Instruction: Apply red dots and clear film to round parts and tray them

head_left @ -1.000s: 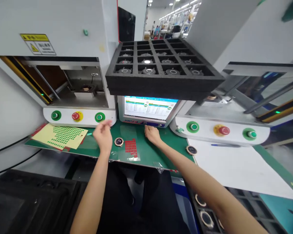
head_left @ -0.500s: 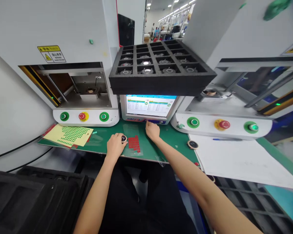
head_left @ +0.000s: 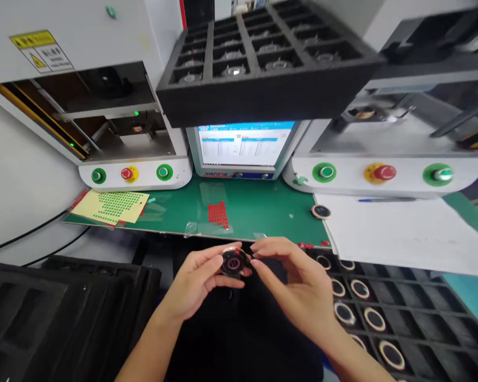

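You hold the round disc part (head_left: pixel 233 262) in front of your body, just below the near edge of the green mat (head_left: pixel 263 204). Your left hand (head_left: pixel 197 278) grips it by the rim with thumb and fingers closed around it. Your right hand (head_left: pixel 298 284) touches the rim at 3 o'clock with its fingertips, lightly pinched.

The part appears small, light and rigid, with a dark printed face. Hold it by the rim only; the face is likely to mark easily.

At 12 o'clock from the part lies the red sticker sheet (head_left: pixel 218 213), and beyond it stands the monitor (head_left: pixel 242 143). At 10 o'clock lies the yellow sheet of green stickers (head_left: pixel 113 207). A second disc (head_left: pixel 321 211) rests at 2 o'clock on the mat edge. The black foam tray (head_left: pixel 386 313) at 4 o'clock holds ringed parts close under your right wrist. Another foam tray (head_left: pixel 271 69) overhangs the monitor.
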The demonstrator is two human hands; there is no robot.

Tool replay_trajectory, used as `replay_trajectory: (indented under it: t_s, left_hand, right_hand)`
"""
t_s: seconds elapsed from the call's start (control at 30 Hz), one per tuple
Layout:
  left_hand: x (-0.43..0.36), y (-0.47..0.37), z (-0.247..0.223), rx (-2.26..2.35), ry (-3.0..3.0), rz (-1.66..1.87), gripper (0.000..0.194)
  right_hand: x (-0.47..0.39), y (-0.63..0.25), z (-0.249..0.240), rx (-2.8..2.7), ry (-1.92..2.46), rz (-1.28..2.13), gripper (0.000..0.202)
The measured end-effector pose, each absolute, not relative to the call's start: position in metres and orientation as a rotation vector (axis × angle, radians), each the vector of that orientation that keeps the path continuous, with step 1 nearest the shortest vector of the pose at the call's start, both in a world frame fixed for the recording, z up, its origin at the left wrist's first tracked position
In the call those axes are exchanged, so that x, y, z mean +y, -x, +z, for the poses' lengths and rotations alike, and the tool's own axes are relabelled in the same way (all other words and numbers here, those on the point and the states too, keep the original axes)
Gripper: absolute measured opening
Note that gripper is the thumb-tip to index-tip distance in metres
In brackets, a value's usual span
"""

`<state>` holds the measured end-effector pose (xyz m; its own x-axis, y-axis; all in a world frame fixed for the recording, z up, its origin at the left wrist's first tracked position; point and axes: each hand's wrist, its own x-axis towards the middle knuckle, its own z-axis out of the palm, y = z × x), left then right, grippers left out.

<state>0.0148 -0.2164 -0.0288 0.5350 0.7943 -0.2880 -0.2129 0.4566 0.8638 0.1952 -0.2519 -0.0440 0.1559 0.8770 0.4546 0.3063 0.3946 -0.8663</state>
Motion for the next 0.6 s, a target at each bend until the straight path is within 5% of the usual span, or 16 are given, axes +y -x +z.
replay_trajectory:
  t_s: [0.27, 0.6]
  left_hand:
    - [-0.265, -0.022, -0.023, 0.958, -1.629, 0.763, 0.027]
    - [-0.252, -0.020, -0.013, 0.844, -2.208, 0.725, 0.027]
  right_hand:
    - [-0.281, -0.188, -0.043, -1.360, 0.930, 0.740, 0.029]
    - [-0.281, -0.201, -0.035, -1.500, 0.900, 0.735, 0.032]
